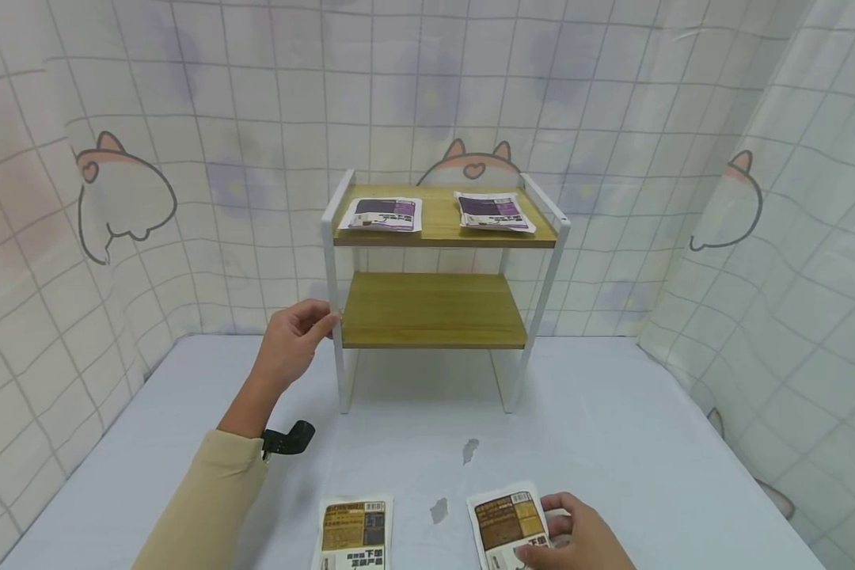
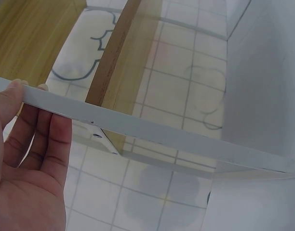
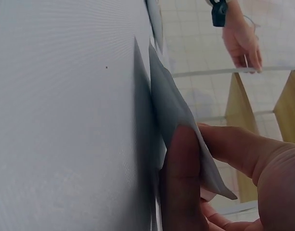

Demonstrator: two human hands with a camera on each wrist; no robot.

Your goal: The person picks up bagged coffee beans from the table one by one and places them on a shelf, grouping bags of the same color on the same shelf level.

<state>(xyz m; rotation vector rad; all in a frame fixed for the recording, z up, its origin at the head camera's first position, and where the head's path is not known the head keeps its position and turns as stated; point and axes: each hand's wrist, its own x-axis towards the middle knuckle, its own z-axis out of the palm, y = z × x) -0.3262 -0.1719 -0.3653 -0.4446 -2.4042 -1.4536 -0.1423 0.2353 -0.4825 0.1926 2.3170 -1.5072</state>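
My left hand [image 1: 294,342] pinches the left front white post [image 1: 331,277] of a small two-tier shelf, beside its lower wooden board [image 1: 435,310]. In the left wrist view its thumb and fingers [image 2: 58,139] lie on either side of the white bar [image 2: 152,129]. At the front right of the table, my right hand [image 1: 580,538] pinches the right edge of a flat brown-and-white packet [image 1: 507,518]. The right wrist view shows the packet [image 3: 174,101] between thumb and fingers, tilted, with part of it raised from the white tabletop [image 3: 65,120].
Another brown-and-white packet [image 1: 356,532] lies flat to the left. Purple-and-white packets rest on the upper board [image 1: 438,214], one at the left [image 1: 385,215], one or more at the right [image 1: 495,212]. Two grey patches [image 1: 470,451] mark the table. A checked curtain [image 1: 256,103] surrounds it.
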